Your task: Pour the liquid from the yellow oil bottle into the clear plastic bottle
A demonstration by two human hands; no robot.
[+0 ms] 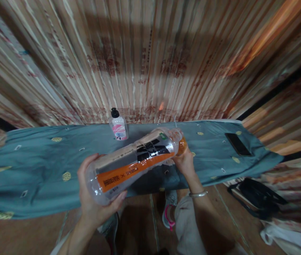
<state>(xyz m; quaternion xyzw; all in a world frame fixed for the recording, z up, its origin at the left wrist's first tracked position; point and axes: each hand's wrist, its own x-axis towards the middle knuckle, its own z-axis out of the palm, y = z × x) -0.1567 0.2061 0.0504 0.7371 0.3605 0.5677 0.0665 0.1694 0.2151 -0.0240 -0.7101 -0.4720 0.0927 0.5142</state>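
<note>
A large clear plastic bottle (134, 161) with an orange, grey and black label lies nearly sideways in the air above the front edge of a table. My left hand (92, 198) cups its base. My right hand (185, 161) grips the neck end, where the orange cap (182, 145) shows; a silver bangle sits on that wrist. The bottle looks empty.
A teal cloth with gold dots (33, 170) covers the table. A small clear bottle with a black cap and pink label (118, 125) stands at the back centre. A dark phone (238, 144) lies at the right. A black bag (256, 196) sits on the floor, right. Striped curtain behind.
</note>
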